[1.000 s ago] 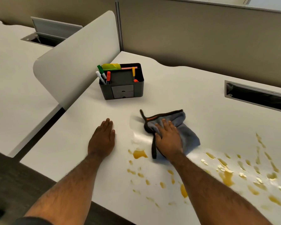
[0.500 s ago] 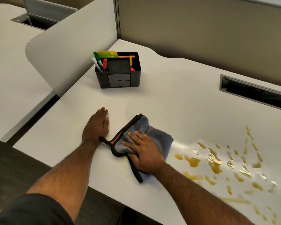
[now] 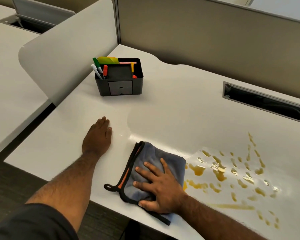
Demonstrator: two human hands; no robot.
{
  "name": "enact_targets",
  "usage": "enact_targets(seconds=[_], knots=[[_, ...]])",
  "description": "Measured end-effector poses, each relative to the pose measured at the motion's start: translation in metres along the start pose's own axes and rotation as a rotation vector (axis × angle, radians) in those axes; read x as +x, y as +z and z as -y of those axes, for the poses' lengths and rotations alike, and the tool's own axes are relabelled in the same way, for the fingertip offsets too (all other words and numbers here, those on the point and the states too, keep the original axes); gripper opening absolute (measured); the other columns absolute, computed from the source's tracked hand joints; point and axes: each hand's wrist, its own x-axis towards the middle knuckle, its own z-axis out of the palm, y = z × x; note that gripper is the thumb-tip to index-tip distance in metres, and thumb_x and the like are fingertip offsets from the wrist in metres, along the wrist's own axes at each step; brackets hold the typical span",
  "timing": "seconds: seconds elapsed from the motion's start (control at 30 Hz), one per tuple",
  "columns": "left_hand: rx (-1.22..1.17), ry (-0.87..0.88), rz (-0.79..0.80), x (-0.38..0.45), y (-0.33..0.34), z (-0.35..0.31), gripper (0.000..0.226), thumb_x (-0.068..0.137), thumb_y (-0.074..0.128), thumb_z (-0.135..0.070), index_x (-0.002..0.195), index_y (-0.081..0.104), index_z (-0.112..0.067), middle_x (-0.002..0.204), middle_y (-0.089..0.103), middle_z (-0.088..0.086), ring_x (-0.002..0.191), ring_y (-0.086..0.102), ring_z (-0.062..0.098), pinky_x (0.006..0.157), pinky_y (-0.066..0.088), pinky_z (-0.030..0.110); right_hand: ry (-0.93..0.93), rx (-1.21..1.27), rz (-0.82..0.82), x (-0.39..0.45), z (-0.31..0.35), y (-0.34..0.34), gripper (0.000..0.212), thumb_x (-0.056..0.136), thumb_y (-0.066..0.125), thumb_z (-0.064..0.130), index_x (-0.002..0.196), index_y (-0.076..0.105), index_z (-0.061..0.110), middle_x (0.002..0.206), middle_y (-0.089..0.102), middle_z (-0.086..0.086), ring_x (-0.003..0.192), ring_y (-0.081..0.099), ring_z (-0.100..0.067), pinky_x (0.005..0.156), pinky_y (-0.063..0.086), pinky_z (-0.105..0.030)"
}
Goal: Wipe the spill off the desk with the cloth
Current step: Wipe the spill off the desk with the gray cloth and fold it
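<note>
Cloth (image 3: 156,163) slid right, lengthwise toward spill (image 3: 220,172)

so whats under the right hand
The right hand presses flat on the grey cloth, which lies on the desk. Any spill beneath the cloth is covered.

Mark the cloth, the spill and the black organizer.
cloth (image 3: 156,154): head view, bare grey fabric above the fingers.
spill (image 3: 197,169): head view, large amber puddle beside the cloth.
black organizer (image 3: 137,85): head view, front wall right of the drawers.

Right hand (image 3: 160,186) pressed flat on a grey cloth (image 3: 156,160) at lower centre; amber spill (image 3: 220,172) at lower right; left hand (image 3: 97,137) flat on the white desk (image 3: 171,108).
</note>
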Motion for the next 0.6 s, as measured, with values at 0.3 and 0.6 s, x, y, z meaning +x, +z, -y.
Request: enact_targets(seconds=[0.3,0.6], knots=[[0.087,-0.046,-0.124,0.014,-0.006,-0.028,0.041,0.089,0.044,-0.026,0.114,0.062,0.0,0.116,0.064,0.019,0.106,0.057,0.041,0.091,0.044,0.047,0.211,-0.029,-0.074,-0.054,-0.021,-0.006,0.05,0.086,0.041,0.065,0.134,0.043,0.05,0.157,0.023,0.017,0.149,0.011,-0.02,0.108,0.001,-0.072],[0.197,-0.079,-0.094,0.023,0.002,-0.034,0.032,0.087,0.055,-0.021,0.109,0.06,0.002,0.12,0.056,0.024,0.106,0.05,0.045,0.088,0.042,0.051,0.689,-0.087,-0.084,-0.087,-0.072,-0.018,0.058,0.084,0.029,0.076,0.139,0.026,0.059,0.16,0.012,0.016,0.149,0.0,-0.025,0.108,0.002,-0.071]])
